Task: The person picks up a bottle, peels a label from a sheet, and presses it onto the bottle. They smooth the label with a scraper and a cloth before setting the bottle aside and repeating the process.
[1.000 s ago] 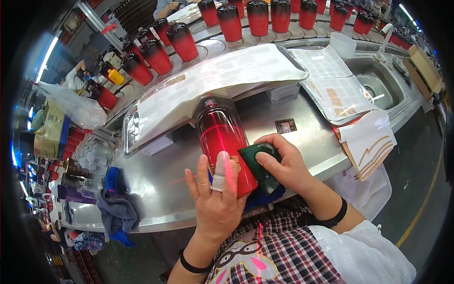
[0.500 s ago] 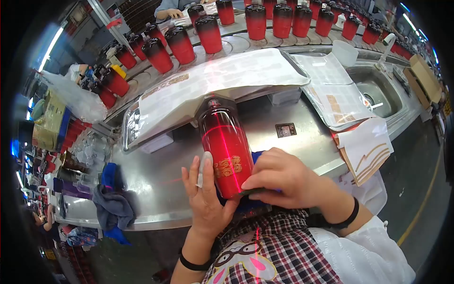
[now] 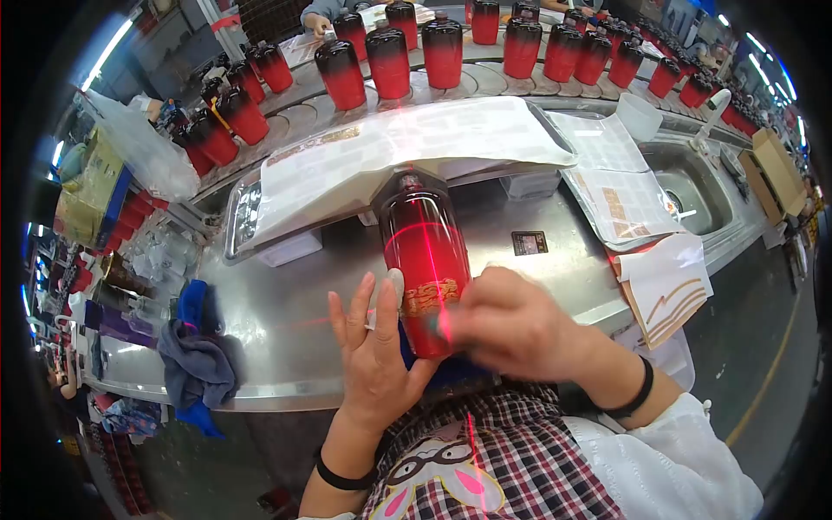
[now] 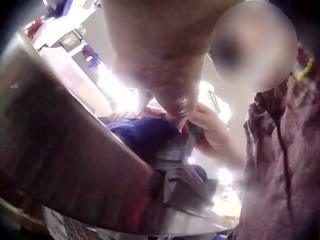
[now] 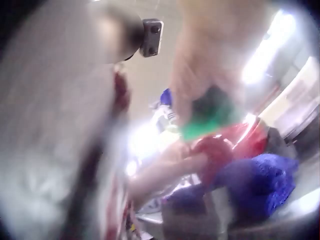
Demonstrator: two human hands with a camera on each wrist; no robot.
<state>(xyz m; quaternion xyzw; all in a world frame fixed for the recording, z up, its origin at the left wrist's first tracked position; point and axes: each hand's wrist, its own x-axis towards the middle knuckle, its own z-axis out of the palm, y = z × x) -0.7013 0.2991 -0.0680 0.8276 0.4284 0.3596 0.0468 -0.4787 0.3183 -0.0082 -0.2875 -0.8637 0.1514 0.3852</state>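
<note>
A glossy red bottle [image 3: 425, 225] with a dark top lies in front of me, its neck pointing away, at the tray's notched front. Gold lettering [image 3: 433, 296] marks its upper side near the base. My left hand [image 3: 373, 355] lies along the bottle's left side with straight fingers, one wearing a white covering, its thumb at the base. Blurred in the head view, my right hand [image 3: 520, 325] is over the bottle's lower right. It pinches a flat green scraper [image 5: 210, 117] against the red surface, mostly hidden by the fingers in the head view. Blue cloth [image 5: 262, 185] sits under the base.
A sheet-covered tray [image 3: 243, 221] stands behind the bottle. Red-black bottles [image 3: 443, 56] line the conveyor beyond. To the right are decal sheets [image 3: 620, 204], a sink [image 3: 693, 182] and a small dark card [image 3: 529, 243]. A grey cloth [image 3: 195, 364] hangs over the left edge.
The right hand has moved from beside the bottle onto its lower end with the green scraper. My left fingers have shifted off the bottle's top to its left side, uncovering the gold lettering.
</note>
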